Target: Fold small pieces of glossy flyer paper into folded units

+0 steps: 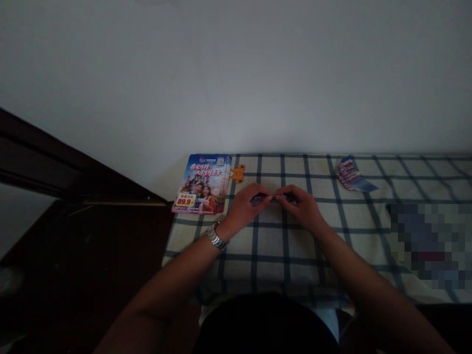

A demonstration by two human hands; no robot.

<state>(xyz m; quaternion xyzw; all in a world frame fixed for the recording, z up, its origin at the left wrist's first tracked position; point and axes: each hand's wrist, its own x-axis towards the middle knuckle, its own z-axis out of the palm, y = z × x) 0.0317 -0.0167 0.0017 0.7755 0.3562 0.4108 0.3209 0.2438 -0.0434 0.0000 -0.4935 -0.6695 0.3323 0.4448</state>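
Observation:
My left hand (248, 202), with a metal watch (217, 236) on its wrist, and my right hand (303, 204) meet over the checked cloth. Thumbs and fingertips of both are pinched together on a folded flyer (258, 199). Only bits of its blue and purple print show beneath and between the fingers, so most of it is hidden. Left of my hands lies a stack of printed flyers (201, 184), with "89.9" on the top one. Farther right, several folded flyers (350, 174) sit fanned in a small pile.
A checked tablecloth (271, 236) covers the table, which stands against a pale wall (258, 78). An orange bear-shaped figure (237, 173) lies beside the flyer stack. A dark wooden door or panel (66, 162) is at left. The table's right part holds a pixelated patch.

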